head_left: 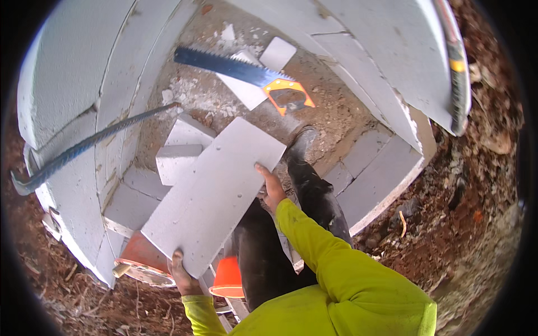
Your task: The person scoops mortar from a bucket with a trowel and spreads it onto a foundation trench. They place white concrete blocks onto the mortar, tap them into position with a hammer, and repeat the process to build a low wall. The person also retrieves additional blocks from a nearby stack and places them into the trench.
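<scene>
A long, light grey aerated concrete block (216, 193) lies tilted across the middle of the view, held between my two hands. Fingers of my left hand (182, 274) wrap its near lower corner, the thumb on the top face. At the right long edge, close to the far end, my right hand (271, 189) grips with the thumb on top and the other fingers partly hidden beneath. Beyond the far end, a hand saw (230, 67) with a dark blade and orange handle rests over a cut block piece (246, 92). Two smaller blocks (178, 162) sit just left of the held one.
Block walls (75, 73) enclose the dusty floor (330, 112). A bent ribbed steel bar (84, 144) slants over the left wall. An orange bucket (227, 277) and a dirty reddish bucket (145, 260) stand near my legs. Rough brown soil (448, 196) lies outside.
</scene>
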Motion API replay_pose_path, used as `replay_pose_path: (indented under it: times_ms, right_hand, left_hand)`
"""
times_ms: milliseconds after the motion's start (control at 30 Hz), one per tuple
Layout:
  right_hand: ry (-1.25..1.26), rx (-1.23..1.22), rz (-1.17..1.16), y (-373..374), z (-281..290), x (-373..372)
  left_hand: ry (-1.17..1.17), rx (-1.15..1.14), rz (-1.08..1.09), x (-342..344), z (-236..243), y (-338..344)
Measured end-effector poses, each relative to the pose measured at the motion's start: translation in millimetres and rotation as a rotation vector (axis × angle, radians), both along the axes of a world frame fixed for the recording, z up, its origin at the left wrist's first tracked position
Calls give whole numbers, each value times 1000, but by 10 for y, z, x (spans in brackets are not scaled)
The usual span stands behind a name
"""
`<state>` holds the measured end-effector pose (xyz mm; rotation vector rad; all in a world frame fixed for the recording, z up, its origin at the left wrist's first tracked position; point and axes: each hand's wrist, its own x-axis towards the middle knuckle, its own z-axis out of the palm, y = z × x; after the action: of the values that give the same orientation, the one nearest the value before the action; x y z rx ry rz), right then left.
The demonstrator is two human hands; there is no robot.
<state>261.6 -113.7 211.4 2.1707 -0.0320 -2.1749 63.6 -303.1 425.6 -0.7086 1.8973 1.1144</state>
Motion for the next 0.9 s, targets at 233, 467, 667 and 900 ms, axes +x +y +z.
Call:
replay_pose_path:
  times_ms: [233, 467, 667, 900]
  right_hand:
    - [-33, 233, -211, 193, 2241, 1175]
    - [-118, 641, -829, 561, 2992, 2938]
    - [-260, 690, -696, 537, 2454, 3185]
    - [-608, 724, -777, 1007, 3340, 4069]
  left_hand:
    - [-205, 206, -279, 197, 1391, 409]
    - [-157, 211, -804, 588, 2303, 1059]
    - [-289, 229, -722, 671, 2316, 1952]
    - [-472, 182, -839, 1305, 1837, 3218]
